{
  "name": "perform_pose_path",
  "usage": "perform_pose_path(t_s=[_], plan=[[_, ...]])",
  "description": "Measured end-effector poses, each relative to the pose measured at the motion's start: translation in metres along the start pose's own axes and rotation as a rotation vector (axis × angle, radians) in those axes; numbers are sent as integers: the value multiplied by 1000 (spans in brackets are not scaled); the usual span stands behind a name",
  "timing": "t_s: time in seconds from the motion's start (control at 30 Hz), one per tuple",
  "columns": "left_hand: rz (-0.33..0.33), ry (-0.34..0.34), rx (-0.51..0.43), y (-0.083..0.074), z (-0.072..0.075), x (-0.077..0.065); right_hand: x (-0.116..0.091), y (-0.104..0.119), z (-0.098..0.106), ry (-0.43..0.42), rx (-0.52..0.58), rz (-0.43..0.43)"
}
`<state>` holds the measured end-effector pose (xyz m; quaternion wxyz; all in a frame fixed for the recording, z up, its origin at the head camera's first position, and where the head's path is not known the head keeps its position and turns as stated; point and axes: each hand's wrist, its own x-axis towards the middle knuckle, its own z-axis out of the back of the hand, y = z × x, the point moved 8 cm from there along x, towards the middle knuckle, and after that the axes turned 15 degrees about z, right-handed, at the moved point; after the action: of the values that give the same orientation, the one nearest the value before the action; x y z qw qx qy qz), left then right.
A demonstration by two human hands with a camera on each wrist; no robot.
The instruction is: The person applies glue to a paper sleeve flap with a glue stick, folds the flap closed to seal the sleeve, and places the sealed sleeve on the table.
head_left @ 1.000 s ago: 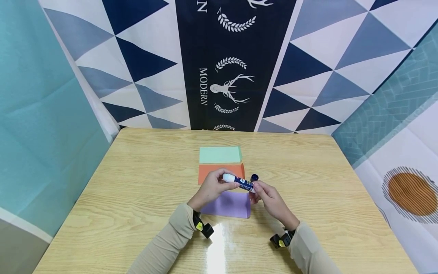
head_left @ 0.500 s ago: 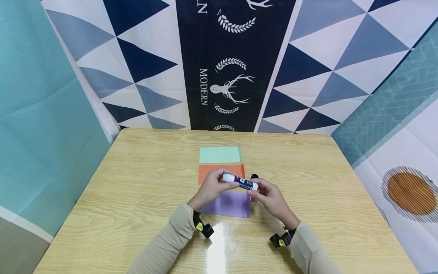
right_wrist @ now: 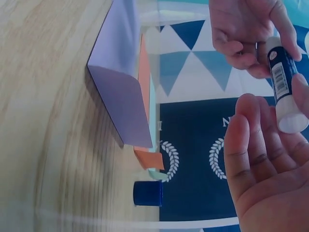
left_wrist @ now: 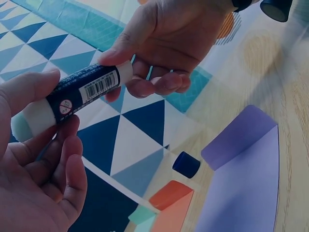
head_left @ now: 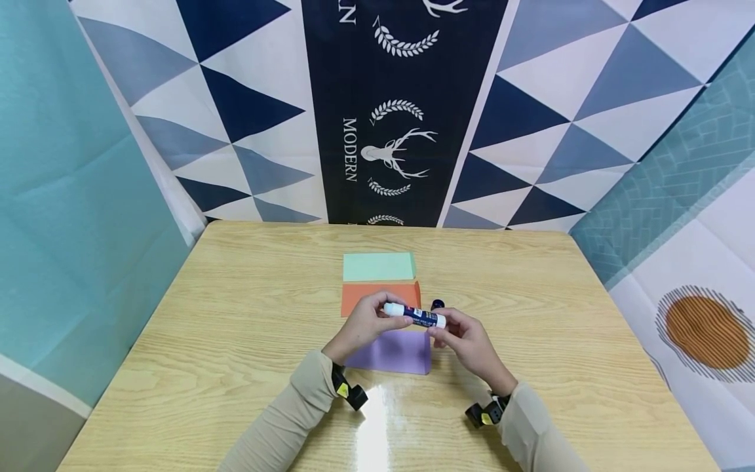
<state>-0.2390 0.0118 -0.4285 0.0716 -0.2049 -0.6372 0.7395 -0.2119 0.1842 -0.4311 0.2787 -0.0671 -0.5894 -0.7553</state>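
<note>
Over the paper envelopes, my left hand [head_left: 368, 326] pinches a glue stick [head_left: 417, 316] between thumb and fingers near its uncapped, pale end. The glue stick has a dark blue label with a barcode and lies almost level. At its white base, the thumb and fingers of my right hand [head_left: 468, 342] grip the tube. In the right wrist view the round white bottom [right_wrist: 293, 123] of the glue stick faces the camera. Its dark blue cap [left_wrist: 186, 165] stands on the table just beyond my right hand, beside the envelopes.
Three envelopes lie in a column on the wooden table [head_left: 248, 314]: mint green [head_left: 379, 267] farthest, orange [head_left: 356, 300] in the middle, purple [head_left: 392, 355] nearest. Their flaps are on the right side, raised in the wrist views. A patterned cloth [head_left: 253, 98] hangs behind the table.
My right fingers have shifted their hold around the glue stick's base, so more of the white end shows. The left hand keeps its hold in the same place.
</note>
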Motion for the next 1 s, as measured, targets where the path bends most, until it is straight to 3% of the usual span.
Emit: perform_pose_path(t_s=[0.33, 0.57, 0.83, 1.0], plan=[[-4, 13, 55, 0, 0, -3, 2, 4, 4, -1, 9, 19], [-26, 8, 163, -1, -2, -5, 6, 9, 7, -30, 2, 54], [-39, 14, 218, 1, -9, -6, 11, 25, 5, -61, 15, 98], [-57, 16, 229, 0, -12, -7, 15, 35, 3, -84, -33, 134]])
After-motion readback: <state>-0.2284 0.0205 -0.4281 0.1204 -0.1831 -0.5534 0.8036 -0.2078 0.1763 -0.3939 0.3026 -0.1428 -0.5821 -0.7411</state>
